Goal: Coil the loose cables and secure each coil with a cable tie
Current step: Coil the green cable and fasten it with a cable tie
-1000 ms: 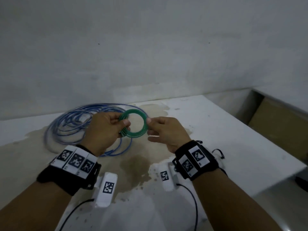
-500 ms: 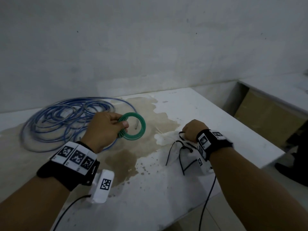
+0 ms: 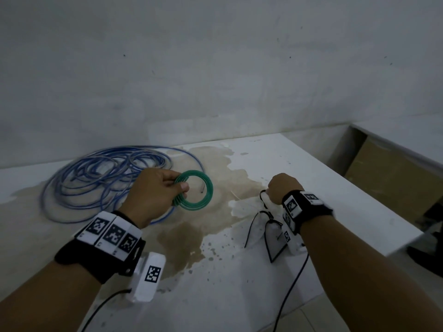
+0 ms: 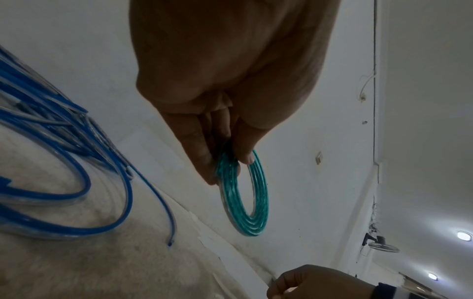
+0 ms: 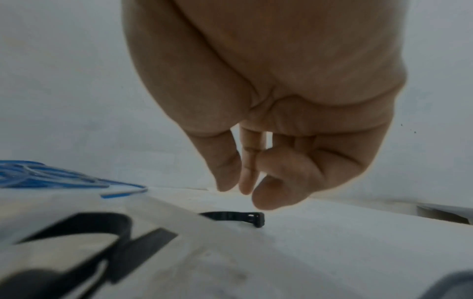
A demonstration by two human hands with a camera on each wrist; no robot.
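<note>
My left hand (image 3: 178, 186) pinches a small green cable coil (image 3: 209, 191) between thumb and fingers and holds it upright above the table; the left wrist view shows the coil (image 4: 258, 220) hanging below the fingertips (image 4: 244, 155). My right hand (image 3: 279, 188) hovers palm down over several black cable ties (image 3: 251, 230) at the table's right. In the right wrist view its fingertips (image 5: 266, 200) hang just above the head of one cable tie (image 5: 235, 216), with nothing between them.
A large loose blue cable (image 3: 96, 183) lies in wide loops at the back left of the stained white table (image 3: 239, 295). The table's right edge (image 3: 383, 221) drops off close to my right wrist. A brown box (image 3: 388, 173) stands beyond it.
My right hand let go of the green coil and moved right and down to the cable ties. The left hand kept hold of the coil.
</note>
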